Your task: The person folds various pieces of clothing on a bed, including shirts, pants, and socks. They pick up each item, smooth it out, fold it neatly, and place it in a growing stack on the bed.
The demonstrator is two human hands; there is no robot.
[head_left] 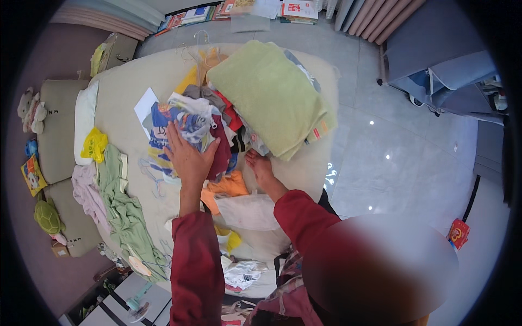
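Note:
My left hand (187,155) lies open on a blue-and-white patterned garment (187,122), fingers spread and thumb apart. That garment tops a heap with a maroon cloth (218,149) and a red one (232,113) in it. My right hand (261,169) is at the near edge of the heap, just below a green folded towel (272,92), its fingers curled; what they grip, if anything, is hidden. An orange cloth (231,185) and a pale pink cloth (247,211) lie closer to me, between my forearms.
Everything lies on a beige bed (138,190). Clothes hangers (155,176) rest left of the heap. A green garment (117,201) and yellow plastic bag (95,144) lie further left. Books (196,15) line the far wall. Grey tiled floor (391,141) runs along the right.

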